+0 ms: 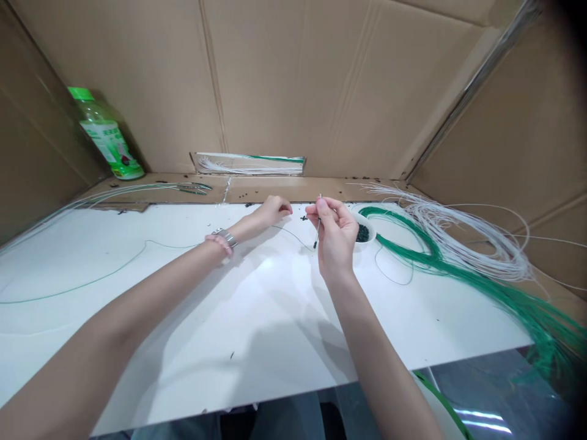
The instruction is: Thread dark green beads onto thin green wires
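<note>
White desk (206,342) covers the foreground, with a dark shred (232,355) lying in from its front edge. A thin green strand (145,242) enters from the left edge and runs towards the left forearm; another stretch shows between the hands. Over the far half, the right hand (338,232) pinches a slender, pale-tipped piece (320,197) upright between thumb and forefinger, and a small dark bit (315,244) seems to hang below it. So fine a piece probably handles best with a light, steady pinch close to its tip, firm enough that it cannot roll, and with the strand clear of the watch (224,236). Just beside that hand, a white bowl (372,238) holds dark granules (362,233); an elbow kept high should spare it a knock. The left hand (271,212) rests by the back edge, fingers curled towards the thumb; whether they grip anything, I cannot tell. Green strands (486,287) spill over the desk's right edge, a white coil (495,263) behind them. Beyond the back edge rises a cardboard wall (275,73), with a green-capped bottle (110,143) near the far left corner.
</note>
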Demonstrator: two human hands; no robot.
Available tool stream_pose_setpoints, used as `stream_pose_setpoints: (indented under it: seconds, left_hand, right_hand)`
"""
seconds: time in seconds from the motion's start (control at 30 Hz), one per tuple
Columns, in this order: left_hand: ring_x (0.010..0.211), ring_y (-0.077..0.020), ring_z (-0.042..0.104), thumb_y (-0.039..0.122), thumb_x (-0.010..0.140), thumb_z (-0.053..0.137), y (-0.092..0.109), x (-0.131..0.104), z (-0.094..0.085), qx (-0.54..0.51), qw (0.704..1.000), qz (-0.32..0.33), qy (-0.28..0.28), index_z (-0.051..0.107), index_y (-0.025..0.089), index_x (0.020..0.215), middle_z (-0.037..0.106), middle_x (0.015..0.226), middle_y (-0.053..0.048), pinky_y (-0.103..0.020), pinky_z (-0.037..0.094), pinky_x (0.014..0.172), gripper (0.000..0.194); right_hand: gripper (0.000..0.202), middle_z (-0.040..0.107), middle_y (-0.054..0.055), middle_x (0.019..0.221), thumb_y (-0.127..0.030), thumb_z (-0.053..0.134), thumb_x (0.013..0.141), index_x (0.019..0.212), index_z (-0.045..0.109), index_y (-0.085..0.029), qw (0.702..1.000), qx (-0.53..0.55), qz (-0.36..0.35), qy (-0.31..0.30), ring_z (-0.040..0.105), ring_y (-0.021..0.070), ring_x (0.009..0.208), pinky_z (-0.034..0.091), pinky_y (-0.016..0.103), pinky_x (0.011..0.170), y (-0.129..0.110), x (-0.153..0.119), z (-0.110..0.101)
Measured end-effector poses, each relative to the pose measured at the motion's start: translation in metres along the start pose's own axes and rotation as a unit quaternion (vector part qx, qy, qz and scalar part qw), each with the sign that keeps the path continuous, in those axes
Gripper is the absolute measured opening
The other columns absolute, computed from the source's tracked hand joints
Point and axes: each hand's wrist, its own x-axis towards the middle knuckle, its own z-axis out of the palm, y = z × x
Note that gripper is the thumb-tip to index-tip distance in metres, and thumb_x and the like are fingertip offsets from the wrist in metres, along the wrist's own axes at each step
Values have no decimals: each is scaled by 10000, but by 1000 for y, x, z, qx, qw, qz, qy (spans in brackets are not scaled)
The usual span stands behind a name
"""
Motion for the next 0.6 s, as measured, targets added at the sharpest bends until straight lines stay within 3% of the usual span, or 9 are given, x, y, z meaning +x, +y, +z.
stream_pose_setpoints:
  seconds: [0.2, 0.33, 0.47, 0.6]
  left_hand:
    - [544, -93, 489, 352, 763, 568, 30, -86, -31, -104, 994, -30, 0, 630, 135, 743, 598, 669, -12, -210, 397, 516, 227]
    - [521, -75, 460, 356, 768, 592, 39, -141, -37, -205, 973, -88, 50, 622, 146, 751, 556, 620, 13, -197, 386, 513, 213]
    - [576, -68, 492, 305, 729, 672, 39, -169, -34, -374, 912, -118, 122, 637, 152, 757, 549, 626, 25, -184, 409, 579, 160]
    - [643, -67, 538, 245, 752, 666, 41, -180, -30, -455, 876, -106, 122, 645, 151, 780, 587, 668, 16, -174, 431, 633, 101]
  right_hand:
    - [111, 643, -17, 633, -290, 650, 750, 764, 611, -187, 996, 4, 11, -86, 605, 97, 613, 511, 245, 679, 4, -15, 9]
    - [76, 639, -22, 640, -261, 654, 750, 751, 633, -189, 985, -45, 32, -161, 614, 100, 621, 510, 237, 651, 6, -32, 19]
    - [51, 634, -21, 656, -223, 653, 736, 715, 635, -181, 968, -106, 51, -223, 605, 92, 592, 510, 229, 617, 7, -47, 27]
    - [46, 645, -9, 669, -194, 649, 733, 692, 652, -174, 950, -152, 58, -266, 610, 99, 600, 514, 225, 592, 5, -57, 33]
